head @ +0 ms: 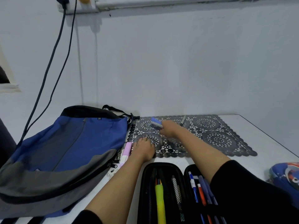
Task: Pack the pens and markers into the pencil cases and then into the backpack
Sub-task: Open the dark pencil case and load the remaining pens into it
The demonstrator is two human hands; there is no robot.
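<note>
Pens and markers (201, 194) sit partly packed on a white worktop (265, 159) set against a pale wall. At far left, two dark cables (48, 70) hang down the wall behind a blue, grey and black fabric backpack (72, 143), which lies flat on its side on the worktop. Just beside its right edge lies a pink marker with a white end (127, 150). The left grip (143, 148) rests next to that marker, palm down, fingers spread loosely on the corner of a black lace-pattern placemat (218, 138) and holding nothing. Whether it touches the pink marker cannot be told.

Nearer the camera, between the two bare forearms, a black zip pencil case (146, 175) lies opened flat. Its left half holds a yellow-green marker (160, 201) and dark pens beside a mesh pocket, and its right half holds blue and red pens under the black sleeve of the right arm. Farther back, over the mat, the right grip (168, 128) is clenched round a blue-capped marker with a grey barrel (156, 122), raised above the mat. Just to its right, a slim grey pen (182, 121) lies loose on the mat near the wall. At the right edge sits a blue pencil case with a cartoon print (284, 173), only partly in view.
</note>
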